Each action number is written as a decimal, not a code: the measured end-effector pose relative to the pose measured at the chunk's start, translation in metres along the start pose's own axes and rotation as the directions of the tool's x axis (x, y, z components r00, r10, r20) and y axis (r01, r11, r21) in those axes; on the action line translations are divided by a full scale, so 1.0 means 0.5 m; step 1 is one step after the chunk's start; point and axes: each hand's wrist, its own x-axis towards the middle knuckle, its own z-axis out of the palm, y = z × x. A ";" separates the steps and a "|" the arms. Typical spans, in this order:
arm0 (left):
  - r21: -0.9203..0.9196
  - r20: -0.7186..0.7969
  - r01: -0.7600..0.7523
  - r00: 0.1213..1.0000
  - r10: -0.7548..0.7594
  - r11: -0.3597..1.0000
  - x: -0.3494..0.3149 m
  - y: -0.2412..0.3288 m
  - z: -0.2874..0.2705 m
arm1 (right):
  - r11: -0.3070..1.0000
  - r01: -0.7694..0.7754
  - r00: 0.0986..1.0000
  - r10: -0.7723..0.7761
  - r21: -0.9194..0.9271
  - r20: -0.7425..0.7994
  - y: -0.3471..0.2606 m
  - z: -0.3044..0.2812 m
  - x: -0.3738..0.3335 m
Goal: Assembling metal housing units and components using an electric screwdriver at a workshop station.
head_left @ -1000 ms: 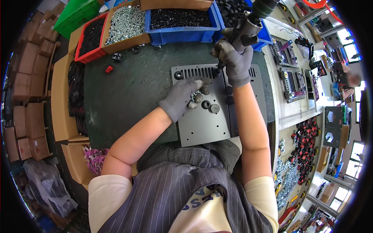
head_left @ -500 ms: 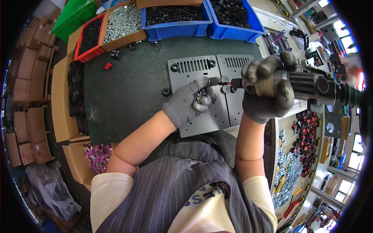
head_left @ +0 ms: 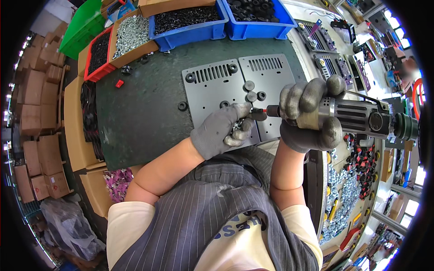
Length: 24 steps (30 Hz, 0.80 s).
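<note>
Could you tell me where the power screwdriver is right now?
In the right hand, right of centre, the power screwdriver lies level, tip meeting the left hand over the grey plate.

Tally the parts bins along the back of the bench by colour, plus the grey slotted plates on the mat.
Blue bins: 2
Red bins: 1
Green bins: 1
Brown cardboard trays of silver hardware: 1
Grey slotted plates: 2
Total: 7

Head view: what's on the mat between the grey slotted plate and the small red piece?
One loose black ring on bare dark mat, between the grey slotted plate and the small red piece.
</note>
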 end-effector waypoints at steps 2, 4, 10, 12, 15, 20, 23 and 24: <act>0.171 0.014 -0.014 1.000 0.012 0.985 0.004 0.009 0.004 | 0.999 -0.012 0.999 0.014 0.046 -0.041 -0.010 -0.007 -0.007; 0.337 0.034 -0.029 0.999 0.019 0.941 0.018 0.025 0.007 | 0.999 0.045 0.994 -0.044 0.012 -0.101 -0.014 -0.024 -0.002; 0.943 0.161 -0.019 0.900 0.406 -0.331 0.092 0.126 -0.017 | 0.992 0.032 0.910 -0.079 -0.121 -0.408 -0.022 -0.076 0.010; 0.940 0.161 -0.028 0.914 0.372 -0.340 0.120 0.141 -0.018 | 0.992 0.025 0.915 -0.072 -0.123 -0.397 -0.018 -0.088 0.012; 0.882 0.099 0.125 0.893 0.438 -0.453 0.155 0.164 -0.015 | 0.986 -0.057 0.914 -0.011 -0.156 -0.405 -0.001 -0.099 0.016; 0.887 0.127 0.124 0.860 0.494 -0.444 0.169 0.176 -0.018 | 0.977 -0.069 0.893 -0.031 -0.203 -0.450 0.024 -0.112 0.043; 0.899 0.108 0.092 0.902 0.418 -0.429 0.166 0.176 -0.025 | 0.938 -0.137 0.890 -0.025 -0.318 -0.456 0.040 -0.117 0.066; 0.893 0.082 0.116 0.908 0.411 -0.435 0.166 0.177 -0.028 | 0.938 -0.127 0.892 -0.034 -0.321 -0.451 0.048 -0.119 0.074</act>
